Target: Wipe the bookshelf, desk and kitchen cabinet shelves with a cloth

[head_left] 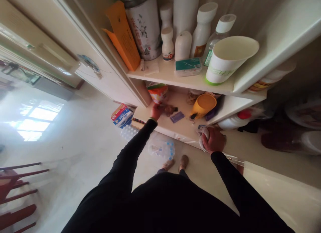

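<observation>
Clearly, a crumpled cloth (202,136) is grasped by the fingers of the right hand (215,139), right of centre in the frame, and is held at the front edge of the lower shelf (183,128). The left hand (155,111) is placed near the middle of the frame, beside a blurred brownish item (169,109); whether that item is gripped by its fingers cannot be told. Between the two hands, a purple packet (177,117) is laid flat, with a yellow cup (204,105) set to its right. Behind the left hand, an orange-and-white bag (157,92) is seen. At the upper right, a white-and-green paper cup (227,64) is stood on the shelf above (165,75)
</observation>
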A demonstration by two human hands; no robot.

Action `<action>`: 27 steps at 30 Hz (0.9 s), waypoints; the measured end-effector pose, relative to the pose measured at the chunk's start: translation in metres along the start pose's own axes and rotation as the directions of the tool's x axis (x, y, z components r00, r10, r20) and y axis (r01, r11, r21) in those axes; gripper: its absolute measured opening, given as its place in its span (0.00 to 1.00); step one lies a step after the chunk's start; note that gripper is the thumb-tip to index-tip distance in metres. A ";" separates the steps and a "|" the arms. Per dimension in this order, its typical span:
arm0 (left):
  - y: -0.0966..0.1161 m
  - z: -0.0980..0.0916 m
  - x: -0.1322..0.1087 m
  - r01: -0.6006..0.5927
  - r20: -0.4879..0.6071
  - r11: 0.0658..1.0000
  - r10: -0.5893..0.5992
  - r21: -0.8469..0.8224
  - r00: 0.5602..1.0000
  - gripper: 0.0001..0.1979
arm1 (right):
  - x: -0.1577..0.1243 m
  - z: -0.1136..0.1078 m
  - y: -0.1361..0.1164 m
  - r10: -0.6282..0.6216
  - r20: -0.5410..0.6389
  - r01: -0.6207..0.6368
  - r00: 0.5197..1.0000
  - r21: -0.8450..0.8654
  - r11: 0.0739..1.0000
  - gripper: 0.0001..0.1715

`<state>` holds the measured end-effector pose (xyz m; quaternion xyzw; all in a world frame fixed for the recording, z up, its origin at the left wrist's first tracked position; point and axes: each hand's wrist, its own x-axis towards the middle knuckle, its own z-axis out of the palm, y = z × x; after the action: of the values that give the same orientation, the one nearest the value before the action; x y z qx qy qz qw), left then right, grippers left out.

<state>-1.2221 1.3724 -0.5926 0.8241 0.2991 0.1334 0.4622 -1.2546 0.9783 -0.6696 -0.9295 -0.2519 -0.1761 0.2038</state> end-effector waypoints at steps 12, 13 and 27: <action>0.006 -0.024 -0.026 -0.152 0.081 0.816 0.129 0.557 0.988 0.24 | 0.002 -0.005 -0.003 0.034 0.036 -0.034 0.999 0.008 0.999 0.24; 0.008 -0.025 -0.026 -0.210 0.121 0.805 0.171 0.554 0.978 0.25 | 0.002 -0.005 -0.003 0.042 0.042 -0.042 0.998 0.013 0.999 0.24; 0.009 -0.025 0.005 -0.142 0.290 0.876 0.003 0.460 0.957 0.31 | 0.002 -0.005 -0.004 0.041 0.035 -0.041 0.999 0.001 0.999 0.25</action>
<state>-1.2269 1.3893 -0.5721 0.9334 0.2229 -0.0448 0.2777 -1.2563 0.9797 -0.6632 -0.9372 -0.2365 -0.1554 0.2038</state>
